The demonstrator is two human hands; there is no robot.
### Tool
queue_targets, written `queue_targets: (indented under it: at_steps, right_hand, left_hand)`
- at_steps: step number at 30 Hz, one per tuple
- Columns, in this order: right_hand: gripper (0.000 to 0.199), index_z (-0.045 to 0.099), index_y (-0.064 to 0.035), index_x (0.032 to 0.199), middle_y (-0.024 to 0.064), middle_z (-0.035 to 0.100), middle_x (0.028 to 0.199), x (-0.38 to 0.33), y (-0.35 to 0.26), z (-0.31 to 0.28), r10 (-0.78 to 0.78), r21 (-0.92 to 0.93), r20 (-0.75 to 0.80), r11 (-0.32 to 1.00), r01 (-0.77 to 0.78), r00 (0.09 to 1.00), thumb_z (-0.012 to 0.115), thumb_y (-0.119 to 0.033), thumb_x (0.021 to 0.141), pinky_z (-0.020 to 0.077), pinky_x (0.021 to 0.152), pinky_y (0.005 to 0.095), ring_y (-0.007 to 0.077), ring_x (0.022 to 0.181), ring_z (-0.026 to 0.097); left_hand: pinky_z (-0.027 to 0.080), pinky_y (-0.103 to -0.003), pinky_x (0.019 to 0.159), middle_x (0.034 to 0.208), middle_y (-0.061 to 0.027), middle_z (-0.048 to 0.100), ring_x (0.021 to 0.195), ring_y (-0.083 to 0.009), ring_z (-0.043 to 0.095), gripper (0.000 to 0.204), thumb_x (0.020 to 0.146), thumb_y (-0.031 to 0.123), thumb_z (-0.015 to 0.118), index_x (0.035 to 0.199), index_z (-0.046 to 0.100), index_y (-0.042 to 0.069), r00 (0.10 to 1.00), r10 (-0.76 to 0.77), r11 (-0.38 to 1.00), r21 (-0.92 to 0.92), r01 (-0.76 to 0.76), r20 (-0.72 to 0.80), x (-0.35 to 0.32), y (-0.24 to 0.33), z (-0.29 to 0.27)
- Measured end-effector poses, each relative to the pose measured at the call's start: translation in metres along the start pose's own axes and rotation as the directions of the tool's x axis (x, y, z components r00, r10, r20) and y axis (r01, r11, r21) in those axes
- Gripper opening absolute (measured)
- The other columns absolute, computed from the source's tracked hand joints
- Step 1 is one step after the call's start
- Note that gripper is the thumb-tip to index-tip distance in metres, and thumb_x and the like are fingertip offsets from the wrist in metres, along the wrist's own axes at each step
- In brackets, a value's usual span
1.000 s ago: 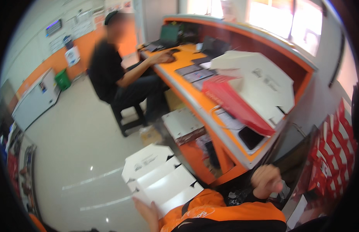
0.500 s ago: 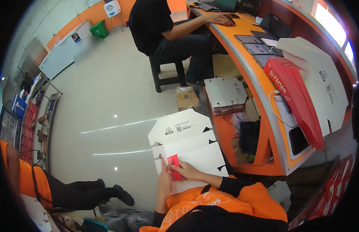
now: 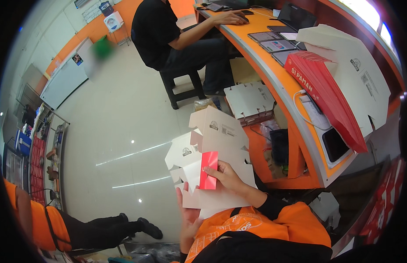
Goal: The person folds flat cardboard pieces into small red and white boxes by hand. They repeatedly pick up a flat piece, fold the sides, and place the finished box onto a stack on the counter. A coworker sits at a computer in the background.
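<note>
I hold a flat white cardboard box blank point(image 3: 216, 144) up in front of my chest, partly folded. My right hand point(image 3: 227, 175) presses a small red card point(image 3: 208, 171) against the blank's front face, thumb on the card. My left hand point(image 3: 188, 221) supports the blank from below at its lower edge, fingers behind the cardboard. Both sleeves are orange and black.
To my right a curved orange counter point(image 3: 295, 114) carries a stack of red flat packs point(image 3: 326, 92), white box blanks point(image 3: 357, 65), tablets and a laptop. A person in black point(image 3: 168, 35) sits on a stool at the counter. More white blanks point(image 3: 249, 103) lie below. Someone's legs point(image 3: 102, 228) stretch out at lower left.
The box blank has been raised and folded more upright. The red card has moved from low on the blank to its middle, under my right hand. The view has shifted slightly.
</note>
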State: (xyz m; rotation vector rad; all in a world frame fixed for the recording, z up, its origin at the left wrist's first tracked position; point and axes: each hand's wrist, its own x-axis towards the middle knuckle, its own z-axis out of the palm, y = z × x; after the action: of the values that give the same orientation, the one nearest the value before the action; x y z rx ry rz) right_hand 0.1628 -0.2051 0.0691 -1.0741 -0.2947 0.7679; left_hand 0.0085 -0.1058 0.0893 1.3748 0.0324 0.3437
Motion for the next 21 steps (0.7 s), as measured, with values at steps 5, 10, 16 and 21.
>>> queue_targets:
  at_steps: [5, 10, 16, 21]
  right_hand:
    - [0.031, 0.062, 0.0013, 0.091, 0.0004, 0.064, 0.081, -0.015, -0.014, 0.006, -0.072, -0.004, -0.012, 0.997, 0.072, 0.997, 0.049, -0.027, 0.096, 0.0473, 0.067, 0.0196, 0.0044, 0.074, 0.058]
    - [0.032, 0.063, 0.0022, 0.088, 0.0036, 0.064, 0.081, -0.028, -0.013, 0.010, -0.064, -0.053, -0.010, 0.997, 0.064, 0.998, 0.047, -0.024, 0.097, 0.0499, 0.066, 0.0219, 0.0081, 0.071, 0.061]
    - [0.031, 0.060, 0.0054, 0.085, 0.0074, 0.063, 0.079, -0.037, -0.019, 0.031, -0.045, 0.071, -0.029, 0.996, 0.047, 0.999, 0.048, -0.021, 0.096, 0.0547, 0.064, 0.0260, 0.0133, 0.072, 0.064]
    - [0.032, 0.060, 0.0041, 0.093, 0.0085, 0.064, 0.083, -0.023, -0.039, 0.016, -0.037, 0.144, -0.049, 0.989, 0.043, 0.998, 0.046, -0.024, 0.097, 0.0565, 0.067, 0.0294, 0.0152, 0.076, 0.065]
  left_hand:
    - [0.016, -0.048, 0.110, 0.149, -0.0242, 0.013, 0.137, -0.0400, 0.018, 0.063, 0.098, 0.041, 0.028, 0.143, 0.017, -0.003, 0.942, 0.316, 0.748, 0.639, -0.178, -0.108, 0.014, -0.028, 0.025]
    - [0.038, -0.045, 0.099, 0.147, -0.0262, 0.019, 0.129, -0.0471, 0.032, 0.054, 0.098, 0.036, 0.034, 0.142, 0.028, 0.005, 0.961, 0.264, 0.611, 0.757, -0.232, 0.082, 0.037, -0.006, 0.017]
    - [0.036, -0.042, 0.101, 0.146, -0.0226, 0.023, 0.128, -0.0411, 0.036, 0.056, 0.098, 0.041, 0.028, 0.140, 0.033, 0.005, 0.980, 0.198, 0.666, 0.729, -0.160, 0.034, 0.052, 0.005, 0.010]
    - [0.038, -0.040, 0.099, 0.136, -0.0230, 0.042, 0.123, -0.0371, 0.044, 0.056, 0.097, 0.045, 0.032, 0.129, 0.050, 0.002, 0.932, 0.357, 0.756, 0.567, -0.328, 0.062, 0.046, 0.001, 0.002]
